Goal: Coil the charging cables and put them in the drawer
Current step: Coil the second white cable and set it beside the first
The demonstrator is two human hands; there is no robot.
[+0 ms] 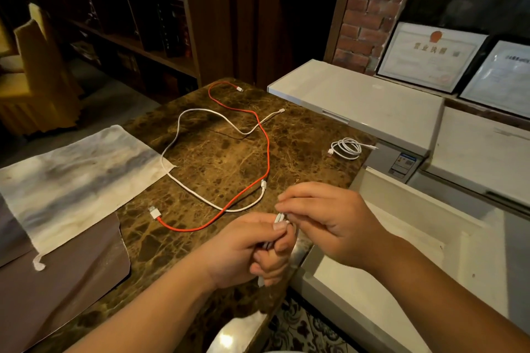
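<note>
My left hand (258, 249) grips a bunched white cable (279, 218) at the near edge of the brown marble table (218, 157). My right hand (324, 215) pinches the top of that same bundle with its fingertips. A red cable (268, 152) lies uncoiled across the table, crossing a loose white cable (172, 146). A coiled white cable (347, 148) rests near the table's right edge. An open white drawer (401, 238) sits to the right, below my right arm.
A stained cloth (71, 178) covers the table's left part. White cabinets (358, 100) stand at the right, with framed certificates (430, 57) behind them. A bookshelf (129, 8) fills the far left.
</note>
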